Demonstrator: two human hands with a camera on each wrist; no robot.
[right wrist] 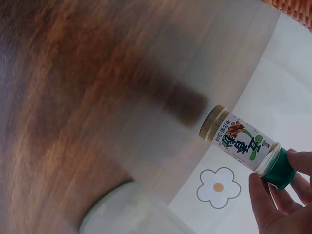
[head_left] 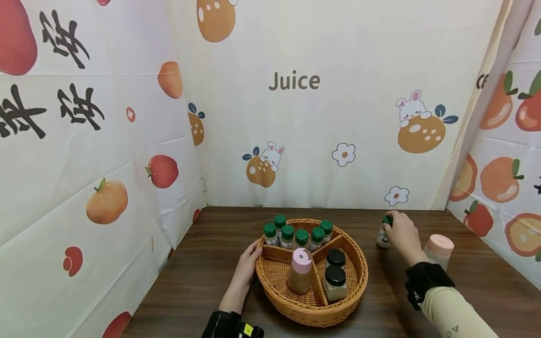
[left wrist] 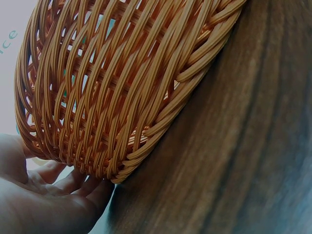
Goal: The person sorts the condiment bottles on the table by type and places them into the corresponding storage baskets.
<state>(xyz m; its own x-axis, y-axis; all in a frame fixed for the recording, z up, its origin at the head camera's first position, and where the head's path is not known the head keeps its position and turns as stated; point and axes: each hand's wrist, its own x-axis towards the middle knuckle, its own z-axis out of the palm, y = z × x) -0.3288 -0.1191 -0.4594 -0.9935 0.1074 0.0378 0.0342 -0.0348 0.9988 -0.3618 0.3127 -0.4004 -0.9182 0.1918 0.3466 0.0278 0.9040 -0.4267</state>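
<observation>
Over at about 2 o'clock from the wicker basket (head_left: 359, 277), a small green-capped spice jar (head_left: 384, 234) stands upright on the dark wood table (head_left: 203, 281), well clear of the rim. The person's right hand (head_left: 401, 237) has its fingertips (right wrist: 263, 195) curled round the green cap, pinching it from above; the wrist view shows the glass body and label hanging free below the fingers, base on the wood.

Left hand (head_left: 247, 270) sits at the basket's 9 o'clock, fingers (left wrist: 73, 183) fairly straight and pressed flat against the woven wall, steadying rather than gripping.

Inside the basket, six more green-capped jars (head_left: 296, 234) are packed in the 12 o'clock compartment. A pink-lidded shaker (head_left: 300, 271) leans in the 7 o'clock section, and two black-lidded jars (head_left: 336, 274) sit in the 4 o'clock one. Another pink-lidded container (head_left: 438, 251) stands on the table just beside the right wrist, at roughly 4 o'clock from the held jar.

My guess on handling: that jar looks light, rigid, smooth glass, so kinda slippery and breakable if it tips or drops. The cap is ridged plastic, so it's a decent grip spot, though wrapping round the body just under the cap would feel safer to me. Those neighbours in the basket are tight together, so not much finger room there.
</observation>
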